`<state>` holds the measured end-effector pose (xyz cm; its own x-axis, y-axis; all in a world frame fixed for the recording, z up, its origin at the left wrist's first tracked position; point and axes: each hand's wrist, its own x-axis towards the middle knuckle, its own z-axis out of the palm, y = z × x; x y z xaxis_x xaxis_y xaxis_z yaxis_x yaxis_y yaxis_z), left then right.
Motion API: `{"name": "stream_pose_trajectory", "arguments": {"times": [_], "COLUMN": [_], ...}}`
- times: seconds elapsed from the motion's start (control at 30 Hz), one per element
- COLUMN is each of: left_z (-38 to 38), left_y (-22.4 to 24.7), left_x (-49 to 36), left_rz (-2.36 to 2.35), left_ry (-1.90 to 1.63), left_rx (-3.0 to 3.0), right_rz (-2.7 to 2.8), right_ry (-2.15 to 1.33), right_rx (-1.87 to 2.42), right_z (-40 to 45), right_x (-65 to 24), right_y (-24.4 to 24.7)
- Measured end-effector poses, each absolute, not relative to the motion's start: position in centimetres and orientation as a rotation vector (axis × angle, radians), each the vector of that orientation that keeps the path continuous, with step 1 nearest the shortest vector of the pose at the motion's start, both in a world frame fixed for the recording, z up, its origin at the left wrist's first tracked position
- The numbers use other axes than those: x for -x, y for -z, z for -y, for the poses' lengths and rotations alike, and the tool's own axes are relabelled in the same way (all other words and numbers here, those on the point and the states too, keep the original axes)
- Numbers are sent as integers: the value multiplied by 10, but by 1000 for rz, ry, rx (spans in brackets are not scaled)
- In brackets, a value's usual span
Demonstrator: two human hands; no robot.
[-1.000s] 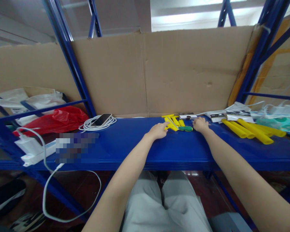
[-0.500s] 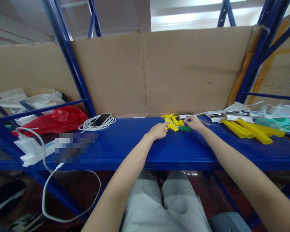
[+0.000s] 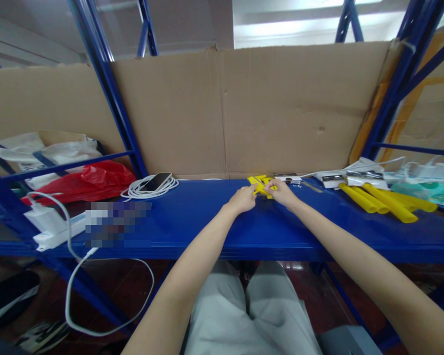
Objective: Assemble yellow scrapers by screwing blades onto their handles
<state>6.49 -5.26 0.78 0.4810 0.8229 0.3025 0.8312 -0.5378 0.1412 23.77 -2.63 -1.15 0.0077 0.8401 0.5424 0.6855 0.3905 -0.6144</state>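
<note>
My left hand [image 3: 243,199] is closed on the near left side of a yellow plastic piece [image 3: 258,189] with a wide head, like a scraper handle. My right hand [image 3: 282,191] is pinched over the right part of the same piece; whatever its fingertips hold is too small to make out. More yellow plastic parts [image 3: 259,177] lie just behind, partly covered by the fingers. Past the right hand rest a black and white package [image 3: 286,178] and a thin flat strip [image 3: 312,187].
Several yellow tubes [image 3: 388,202] lie at the right, by white cables and a green bag [image 3: 425,191]. Leftward are a phone [image 3: 157,181] on a coiled white cable [image 3: 133,191], a red bag [image 3: 92,182] and a power strip [image 3: 61,235]. Cardboard [image 3: 281,108] walls the blue shelf's [image 3: 192,222] back.
My right hand has moved left, from beside the yellow parts onto the piece at my left hand. The green item seen under it before is now hidden. My left hand has barely moved.
</note>
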Motion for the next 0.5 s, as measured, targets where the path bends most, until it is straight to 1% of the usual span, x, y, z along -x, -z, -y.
{"name": "stream_pose_trajectory", "arguments": {"times": [0.3, 0.5], "left_z": [58, 59], "left_y": [-7, -9], "left_x": [-68, -68], "left_rz": [1519, 1505], "left_ry": [551, 578], "left_rx": [2662, 2677], "right_rz": [1705, 1661], "right_ry": [-182, -279], "right_rx": [1394, 1372], "right_z": [27, 27], "right_x": [-234, -233], "right_y": [13, 14]}}
